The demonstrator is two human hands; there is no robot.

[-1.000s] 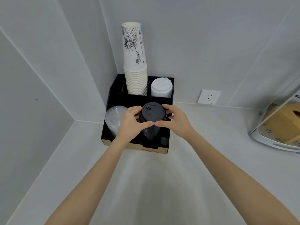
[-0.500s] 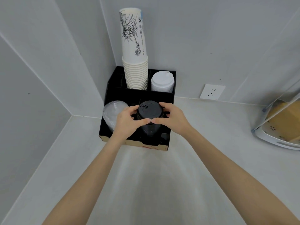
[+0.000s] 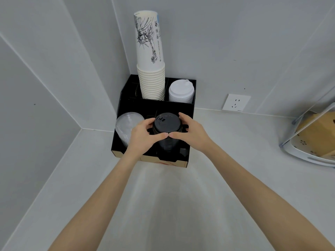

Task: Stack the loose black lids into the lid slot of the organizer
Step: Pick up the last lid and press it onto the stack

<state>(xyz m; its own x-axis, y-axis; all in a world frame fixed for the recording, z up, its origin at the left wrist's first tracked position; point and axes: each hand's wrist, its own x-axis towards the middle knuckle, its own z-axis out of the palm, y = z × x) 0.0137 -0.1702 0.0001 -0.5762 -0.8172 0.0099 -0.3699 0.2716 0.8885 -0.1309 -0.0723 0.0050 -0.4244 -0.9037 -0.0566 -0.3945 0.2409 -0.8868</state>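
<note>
I'm seeing matt black plastic lids [image 3: 167, 124], a glossy black organizer [image 3: 154, 105], printed paper cups [image 3: 150, 51], and clear plastic lids [image 3: 126, 122] gleaming left.

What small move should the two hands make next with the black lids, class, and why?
Probably ease the black lids straight down. Both hands, left and right, grip the stack from either side, thumbs meeting in front, and it stands partly in the organizer's front slot, its top above the rim.
</note>
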